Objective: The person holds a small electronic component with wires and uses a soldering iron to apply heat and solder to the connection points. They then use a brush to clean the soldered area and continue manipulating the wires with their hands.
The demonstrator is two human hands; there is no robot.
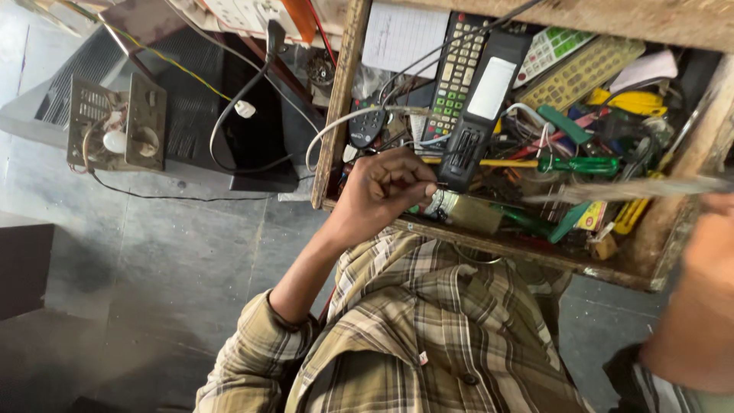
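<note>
Left hand (pixel 382 191) was curled into a tight fist over the near edge of the wooden drawer (pixel 336 115), grip closed on something small at the fingertips, too hidden to identify. Knuckles sat just beside the lower end of a black remote (pixel 480 115), close enough that I couldn't tell if they touched.

Remote lay in the drawer on top of the clutter, long axis tilted: lower end toward the fist, upper end pointing away and right toward the drawer's far side. Pale rectangular panel on its upper half, ribbed section at the lower end. A second remote with coloured keys (pixel 453 76) lay alongside it to the left, nearly parallel.

Right hand (pixel 715 229) was at the frame's right edge, blurred; it held a long thin flat tool (pixel 627 189), long axis nearly level, free end pointing left across the drawer. How tight the grip was, I couldn't tell.

Green-handled screwdriver (pixel 577 164) lay level in the drawer, right of the black remote. White cable (pixel 344 126) looped over the drawer's left wall. Metal switch box (pixel 118 126) sat well left on the floor.
</note>
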